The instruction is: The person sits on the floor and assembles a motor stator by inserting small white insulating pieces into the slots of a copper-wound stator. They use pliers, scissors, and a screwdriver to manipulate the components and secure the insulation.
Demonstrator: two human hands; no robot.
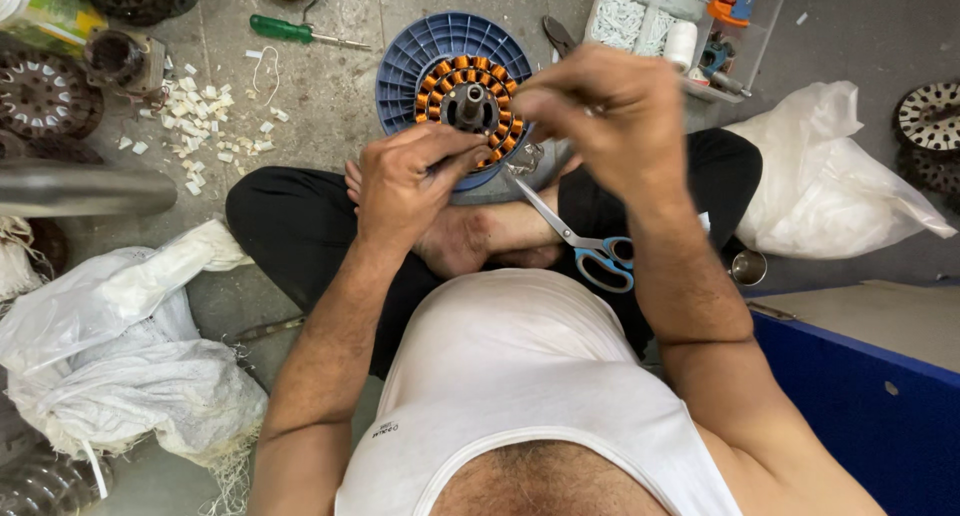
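Note:
A motor stator (455, 81) with orange copper windings sits in a round blue ribbed housing, resting by my crossed legs. My left hand (410, 181) is closed at the stator's near edge, fingertips pinched at the windings. My right hand (610, 116) hovers over the stator's right side, fingers pinched together on something thin; it is blurred and I cannot tell what. Scissors (585, 244) with blue handles lie on my right leg, just under the right wrist.
A green-handled screwdriver (290, 31) and scattered white scraps (200, 121) lie on the concrete floor at upper left. White sacks (120, 356) sit left and another white sack (830, 181) right. A compartment box (665, 21) stands behind. A blue box (860, 376) is at right.

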